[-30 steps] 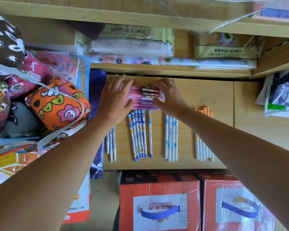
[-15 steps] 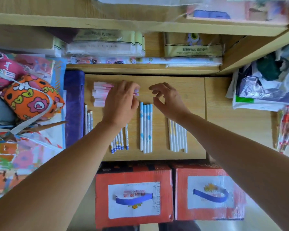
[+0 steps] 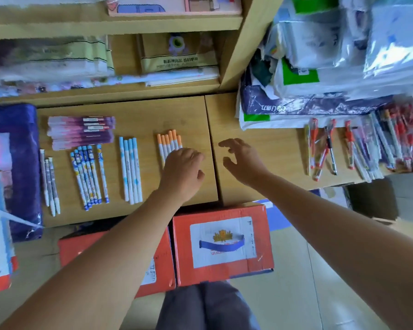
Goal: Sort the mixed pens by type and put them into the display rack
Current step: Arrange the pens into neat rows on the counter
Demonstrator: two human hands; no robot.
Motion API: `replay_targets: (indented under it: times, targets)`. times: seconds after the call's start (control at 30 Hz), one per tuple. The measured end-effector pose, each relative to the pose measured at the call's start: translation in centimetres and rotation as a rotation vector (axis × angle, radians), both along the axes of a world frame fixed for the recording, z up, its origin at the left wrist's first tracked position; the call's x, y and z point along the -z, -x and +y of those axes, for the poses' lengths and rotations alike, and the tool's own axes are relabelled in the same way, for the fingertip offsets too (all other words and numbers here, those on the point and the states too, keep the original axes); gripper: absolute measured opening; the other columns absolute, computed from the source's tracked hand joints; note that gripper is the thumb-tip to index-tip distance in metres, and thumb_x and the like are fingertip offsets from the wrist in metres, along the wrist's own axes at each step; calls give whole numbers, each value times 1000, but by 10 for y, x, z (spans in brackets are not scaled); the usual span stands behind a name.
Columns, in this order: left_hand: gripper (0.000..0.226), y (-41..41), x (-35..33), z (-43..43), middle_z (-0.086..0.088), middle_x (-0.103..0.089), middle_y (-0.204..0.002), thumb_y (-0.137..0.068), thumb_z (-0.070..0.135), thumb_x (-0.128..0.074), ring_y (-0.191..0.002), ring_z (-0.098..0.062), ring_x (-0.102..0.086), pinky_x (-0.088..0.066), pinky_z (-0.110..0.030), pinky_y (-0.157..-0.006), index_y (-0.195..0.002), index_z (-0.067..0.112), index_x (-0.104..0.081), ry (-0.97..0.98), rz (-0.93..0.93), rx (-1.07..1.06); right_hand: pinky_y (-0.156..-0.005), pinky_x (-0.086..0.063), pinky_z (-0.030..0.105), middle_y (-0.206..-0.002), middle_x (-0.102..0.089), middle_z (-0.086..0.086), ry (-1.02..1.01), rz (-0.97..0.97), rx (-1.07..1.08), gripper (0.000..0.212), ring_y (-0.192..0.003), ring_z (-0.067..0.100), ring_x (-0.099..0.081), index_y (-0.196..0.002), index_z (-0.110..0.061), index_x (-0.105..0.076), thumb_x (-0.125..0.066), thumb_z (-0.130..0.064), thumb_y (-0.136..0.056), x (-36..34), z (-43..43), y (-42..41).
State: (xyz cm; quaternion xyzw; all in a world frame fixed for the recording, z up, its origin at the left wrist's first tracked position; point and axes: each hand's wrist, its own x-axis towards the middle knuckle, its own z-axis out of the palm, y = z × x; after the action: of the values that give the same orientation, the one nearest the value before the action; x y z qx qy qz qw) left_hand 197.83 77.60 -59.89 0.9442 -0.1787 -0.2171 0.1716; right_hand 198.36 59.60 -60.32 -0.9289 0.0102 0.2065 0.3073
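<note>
Head camera looks down on a wooden bench point(image 3: 138, 110) built from two panels, with a shelf point(image 3: 105, 25) of wrapped stationery at its far side. A heap of plastic bags point(image 3: 320, 67) fills the far right. Two red cartons point(image 3: 224, 244) stand on the floor against the bench's near edge, and a purple pouch point(image 3: 19, 163) lies along its left end.

I see the sorted pens all on the left panel, in separate groups. The pink-and-purple pens point(image 3: 81, 131) lie sideways in a stack at the far left. Nearer, pointing near to far, are three white pens point(image 3: 50, 184) beside the pouch. Right of those come the blue patterned pens point(image 3: 88, 177), then four pale blue pens point(image 3: 130, 170), then the orange-capped pens point(image 3: 168, 142). The unsorted pens point(image 3: 367, 144) – mostly red, some dark – are spread over the right panel below the bags, well apart from both hands.

My left hand point(image 3: 183, 172) hangs over the near ends of the orange-capped pens and hides them. Its fingers are curled under with the tips out of sight, so I cannot tell whether they touch or hold a pen. My right hand point(image 3: 243, 163) is just right of the seam between the panels – fingers point(image 3: 227, 144) apart and bent, thumb spread wide, nothing in them.
</note>
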Motion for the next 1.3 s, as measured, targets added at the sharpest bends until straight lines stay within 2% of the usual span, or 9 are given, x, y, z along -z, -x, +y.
replay_targets:
  times: [0.17,0.37,0.5,0.57,0.73,0.8,0.97,1.2,1.3]
  targets:
    - [58,21,16,-44,-6,-7,-161,-98,31,-42,-148,-27,0,-4,-46,-119,-151,22,-22,-202,120,211,-111,-26,43,-161,-7,5,325,242,-60,62,-145,28,-16,-150,-19,-27,-53,-27,-94,12,-55,46]
    - [59,35,34,-75,-4,7,-162,-101,38,-34,-148,-25,6,1,-44,-120,-153,24,-12,-255,234,279,-112,-26,43,-162,3,-2,344,310,-73,67,-147,22,-11,-152,-29,-16,-51,-33,-95,40,-89,81]
    - [56,42,39,-89,-8,-2,-161,-100,36,-37,-148,-29,-4,-7,-46,-120,-151,21,-23,-307,189,226,-113,-30,43,-162,-2,-1,261,273,-48,65,-147,23,-14,-151,-29,-22,-54,-32,-94,46,-95,83]
    - [50,42,37,-99,-11,-15,-158,-98,35,-41,-144,-32,-16,-16,-46,-118,-145,19,-35,-338,149,169,-108,-36,42,-159,-20,4,159,237,16,57,-140,27,-30,-146,-24,-36,-56,-30,-93,49,-102,79]
    - [48,35,29,-149,-12,-34,-146,-95,32,-47,-133,-32,-32,-26,-42,-109,-141,20,-41,-355,107,112,-78,-52,38,-113,-62,4,9,-22,279,28,-93,24,-63,-115,-17,-63,-53,-19,-90,47,-153,72]
    - [53,32,30,-176,-11,-31,-149,-94,29,-48,-137,-30,-28,-24,-41,-111,-145,23,-35,-290,81,94,-72,-52,33,-105,-65,3,-1,-80,331,24,-85,21,-63,-110,-16,-65,-51,-16,-90,44,-185,70]
    - [66,34,41,-262,-5,15,-160,-99,38,-40,-148,-27,8,-11,-51,-118,-153,29,-4,-280,241,110,-62,-50,34,-95,-66,4,28,-77,314,22,-76,23,-62,-108,-16,-63,-51,-15,-90,41,-281,73]
    - [73,36,47,-349,-18,15,-158,-99,42,-37,-147,-36,8,-17,-48,-117,-153,12,1,-432,394,-106,-61,-50,35,-90,-69,7,122,48,264,19,-75,27,-63,-105,-15,-63,-51,-17,-91,36,-392,60]
    - [66,32,37,-358,-22,-5,-158,-98,40,-42,-145,-39,-12,-28,-45,-111,-149,6,-17,-452,352,-152,-57,-51,34,-82,-68,7,180,41,316,13,-71,28,-62,-99,-14,-61,-54,-19,-90,38,-412,52]
